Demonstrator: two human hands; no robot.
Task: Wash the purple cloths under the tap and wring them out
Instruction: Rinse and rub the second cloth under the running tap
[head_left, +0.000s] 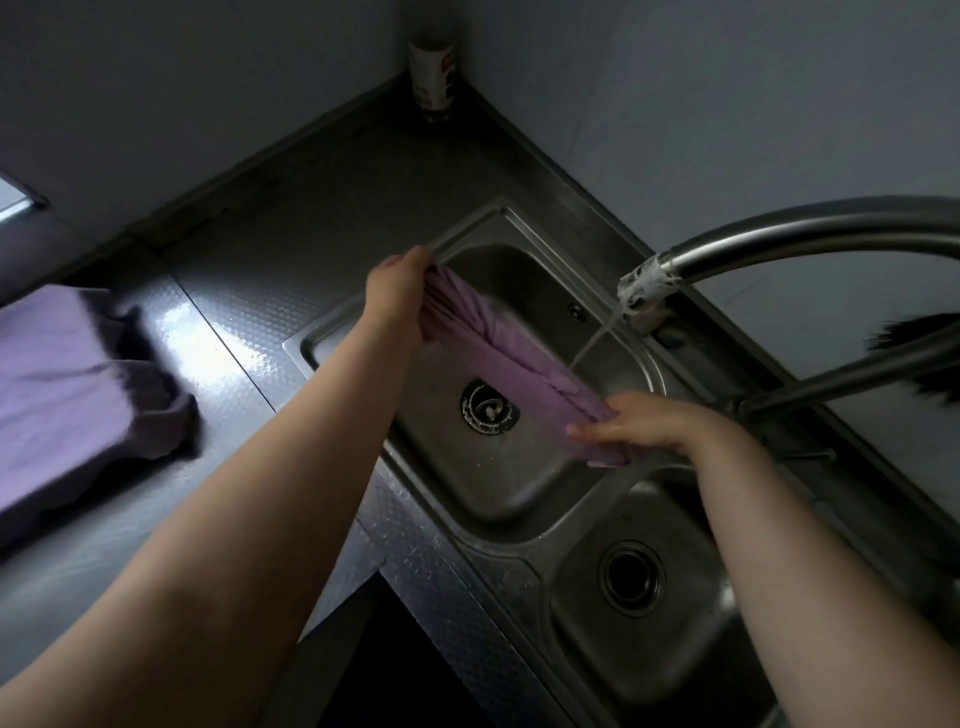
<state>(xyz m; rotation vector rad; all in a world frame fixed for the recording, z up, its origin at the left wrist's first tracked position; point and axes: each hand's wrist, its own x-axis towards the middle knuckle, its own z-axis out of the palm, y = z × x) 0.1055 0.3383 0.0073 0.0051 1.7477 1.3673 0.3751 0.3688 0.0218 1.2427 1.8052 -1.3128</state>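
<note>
1. You hold one purple cloth (498, 343) stretched across the larger sink basin (519, 483), above its drain (488, 405), with the tap spout (641, 291) running a thin stream (597, 340) onto the cloth's middle.
2. Your left hand (397, 296) is at the far end of the cloth, on the basin's back-left rim side. Its fingers are curled round the bunched end and grip it, though the fingertips themselves are hidden behind the hand.
3. Your right hand (644, 423) grips the near end, just beside the divider between the two basins. The fingers (597, 428) are closed over the gathered fabric, with the thumb side on top.
4. Risk: the wet cloth is likely slippery. If either grip loosens while you twist, that end probably drops into the basin and may settle over the drain.
5. Risk: the stream hits only one narrow band, so the ends near your hands may stay unwashed unless you shift the cloth along under the spout.
6. Risk: twisting under running water may splash over the basin's rim onto the steel desk (249, 312).
7. The other purple cloths (67, 384) lie piled on the desk, well left of the basin, apparently waiting their turn; splashes could reach them.
</note>
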